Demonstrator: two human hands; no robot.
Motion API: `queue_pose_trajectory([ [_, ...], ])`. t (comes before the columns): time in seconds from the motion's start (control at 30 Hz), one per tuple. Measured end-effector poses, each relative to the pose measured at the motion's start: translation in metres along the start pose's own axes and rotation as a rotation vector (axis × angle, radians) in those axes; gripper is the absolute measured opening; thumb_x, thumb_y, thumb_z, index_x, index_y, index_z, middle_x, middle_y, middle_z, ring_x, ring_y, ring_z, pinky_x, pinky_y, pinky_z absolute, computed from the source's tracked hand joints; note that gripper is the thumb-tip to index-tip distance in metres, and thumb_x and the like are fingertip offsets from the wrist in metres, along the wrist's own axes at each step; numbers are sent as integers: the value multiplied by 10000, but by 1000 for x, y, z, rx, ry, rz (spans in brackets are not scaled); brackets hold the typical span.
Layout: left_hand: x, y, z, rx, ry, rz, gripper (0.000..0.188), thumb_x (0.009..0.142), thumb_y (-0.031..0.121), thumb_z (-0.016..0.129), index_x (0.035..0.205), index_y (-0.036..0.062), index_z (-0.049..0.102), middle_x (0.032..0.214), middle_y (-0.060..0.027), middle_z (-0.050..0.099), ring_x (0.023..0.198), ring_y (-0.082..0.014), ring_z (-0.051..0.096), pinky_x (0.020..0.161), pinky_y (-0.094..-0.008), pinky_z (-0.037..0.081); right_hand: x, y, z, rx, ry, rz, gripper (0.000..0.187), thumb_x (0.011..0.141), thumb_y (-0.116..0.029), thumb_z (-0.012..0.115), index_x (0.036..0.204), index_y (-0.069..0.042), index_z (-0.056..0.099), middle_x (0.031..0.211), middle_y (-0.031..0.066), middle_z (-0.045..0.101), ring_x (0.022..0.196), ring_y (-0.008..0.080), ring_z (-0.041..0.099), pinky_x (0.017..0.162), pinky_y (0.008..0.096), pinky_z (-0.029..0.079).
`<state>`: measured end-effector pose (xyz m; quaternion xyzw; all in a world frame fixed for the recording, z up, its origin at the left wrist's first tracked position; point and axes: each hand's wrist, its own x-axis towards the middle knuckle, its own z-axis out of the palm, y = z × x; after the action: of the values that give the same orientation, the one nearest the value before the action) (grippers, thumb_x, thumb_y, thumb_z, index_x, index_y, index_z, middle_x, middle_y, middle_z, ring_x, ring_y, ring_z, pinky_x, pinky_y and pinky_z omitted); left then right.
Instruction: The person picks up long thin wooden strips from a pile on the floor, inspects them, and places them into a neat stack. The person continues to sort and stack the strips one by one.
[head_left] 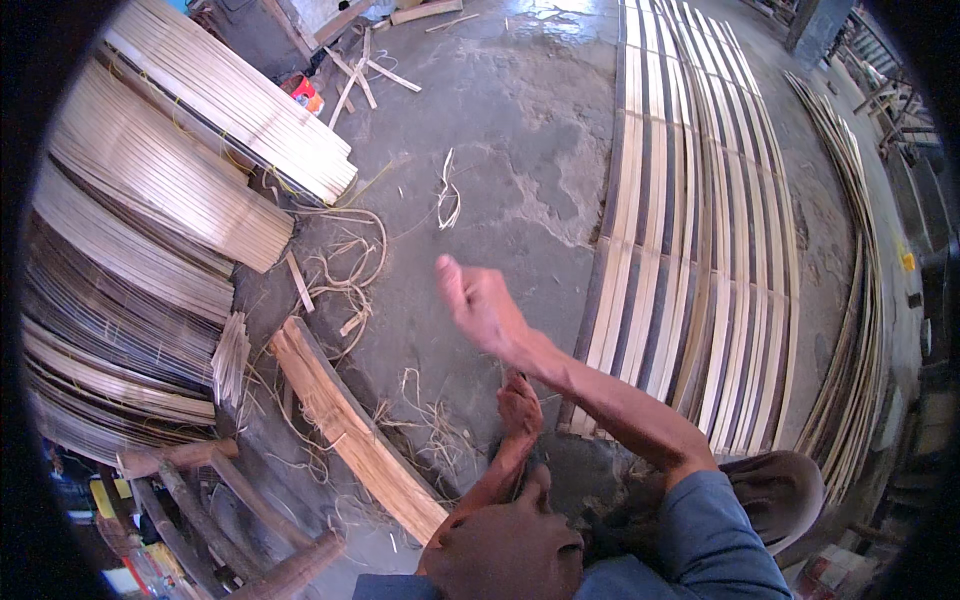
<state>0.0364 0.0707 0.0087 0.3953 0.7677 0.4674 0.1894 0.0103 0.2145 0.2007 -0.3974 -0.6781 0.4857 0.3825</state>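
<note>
My right hand [485, 308] is raised over the grey floor ahead of my knees, its fingers curled into a fist with the thumb sticking out. Anything inside that fist is hidden from me. Just below the right wrist, close to my knee, my left hand [519, 408] has its fingers bent closed; what it grips, if anything, is too small to name. To the right of both hands lies a long mat of pale wooden slats [655, 270], crossed by thin bindings. A flat wooden plank [350, 425] lies at the left of my left forearm.
Bundled slats [180, 190] are piled along the left. Tangled fibre strips [345, 265] and a pale loop of strips [448, 195] lie on the floor. A log frame [230, 500] stands at lower left. Long thin strips [850, 330] run along the right, and a red container [302, 92] sits far left.
</note>
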Motion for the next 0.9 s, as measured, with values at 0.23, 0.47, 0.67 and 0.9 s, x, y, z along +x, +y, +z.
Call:
queue_pose_trajectory([
  [0.23, 8, 5, -19, 77, -70, -110, 627, 1019, 444, 303, 722, -39, 572, 716, -299, 595, 720, -492, 578, 625, -519, 427, -65, -24, 31, -160, -241, -296, 446, 1018, -319, 409, 716, -19, 541, 588, 198, 515, 513, 370, 534, 497, 469, 439],
  [0.47, 13, 34, -39, 95, -160, -148, 626, 1013, 459, 316, 732, -38, 572, 681, -284, 584, 673, -462, 586, 601, -494, 425, -8, -9, 22, 46, -49, 109, 520, 1020, -397, 401, 639, -54, 488, 518, 1, 458, 436, 183, 464, 423, 374, 362],
  [0.67, 24, 33, -36, -6, -440, -122, 594, 969, 504, 461, 737, -30, 578, 569, -114, 512, 552, -227, 507, 534, -406, 403, 38, 105, -82, 724, 274, 511, 493, 1006, -529, 340, 938, -87, 546, 673, 8, 547, 581, 143, 511, 550, 296, 409],
  [0.9, 154, 63, -38, -216, -503, -320, 576, 929, 575, 517, 652, 69, 528, 540, 28, 449, 492, -91, 472, 425, -293, 375, -128, 173, 7, 597, -22, 542, 401, 1038, -365, 311, 1046, -60, 572, 841, 45, 590, 762, 160, 560, 716, 314, 469],
])
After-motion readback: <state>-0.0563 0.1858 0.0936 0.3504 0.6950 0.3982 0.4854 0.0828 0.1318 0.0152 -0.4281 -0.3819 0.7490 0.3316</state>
